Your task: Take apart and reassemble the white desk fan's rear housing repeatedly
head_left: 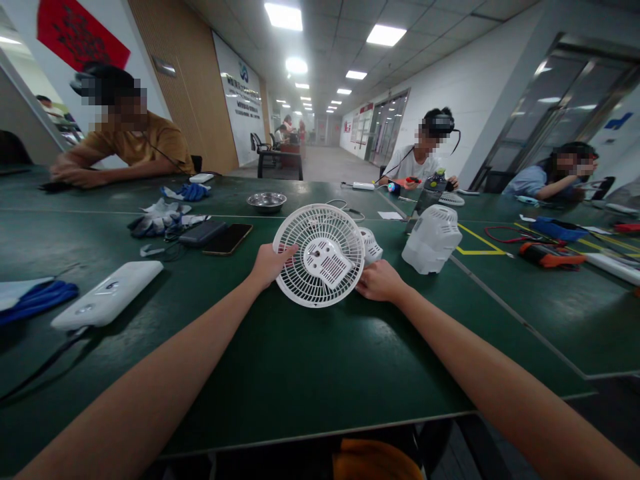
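Note:
A round white fan grille (327,261) is held upright off the green table, its slotted centre plate facing me. My left hand (270,265) is closed on its left rim, thumb over the front. At the lower right rim, my right hand (381,281) is curled closed and appears to grip the edge; its fingertips are hidden. Just behind the grille, a white vented housing (371,245) shows partly, close to my right hand. Farther right stands a translucent white plastic casing (433,240).
A metal bowl (267,201) sits beyond the grille. To the left lie a phone (228,239), gloves (163,219) and a white power bank (107,297) with a cable. Toward the right are a bottle (425,200) and an orange multimeter (550,255). Several people sit around the table.

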The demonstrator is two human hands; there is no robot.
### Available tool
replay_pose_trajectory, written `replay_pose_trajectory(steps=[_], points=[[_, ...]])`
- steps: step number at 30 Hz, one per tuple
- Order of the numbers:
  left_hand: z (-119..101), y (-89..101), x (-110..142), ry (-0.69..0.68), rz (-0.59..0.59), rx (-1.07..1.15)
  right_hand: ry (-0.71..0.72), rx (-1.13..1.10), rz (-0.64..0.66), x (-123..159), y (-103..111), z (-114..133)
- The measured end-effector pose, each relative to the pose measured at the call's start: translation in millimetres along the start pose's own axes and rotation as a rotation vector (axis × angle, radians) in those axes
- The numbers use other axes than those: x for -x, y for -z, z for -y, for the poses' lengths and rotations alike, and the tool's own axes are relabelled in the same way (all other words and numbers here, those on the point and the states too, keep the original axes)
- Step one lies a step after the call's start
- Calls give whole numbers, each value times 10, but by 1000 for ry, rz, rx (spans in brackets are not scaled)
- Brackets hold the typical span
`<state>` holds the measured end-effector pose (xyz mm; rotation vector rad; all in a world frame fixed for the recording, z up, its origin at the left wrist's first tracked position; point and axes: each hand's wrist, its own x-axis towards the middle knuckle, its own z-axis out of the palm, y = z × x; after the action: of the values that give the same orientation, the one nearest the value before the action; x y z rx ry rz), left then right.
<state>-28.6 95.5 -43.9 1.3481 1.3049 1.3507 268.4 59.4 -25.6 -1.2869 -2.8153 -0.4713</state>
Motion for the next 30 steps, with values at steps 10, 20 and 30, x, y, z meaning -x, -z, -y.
replay_pose_trajectory(steps=[10, 20, 30], points=[[-34, -2, 26, 17, 9, 10, -31, -21, -79, 7, 29, 19], [4, 1, 3, 7, 4, 22, -239, -405, -219, -67, -73, 15], [56, 10, -49, 3, 2, 42, -536, -1837, 33, -157, -17, 372]])
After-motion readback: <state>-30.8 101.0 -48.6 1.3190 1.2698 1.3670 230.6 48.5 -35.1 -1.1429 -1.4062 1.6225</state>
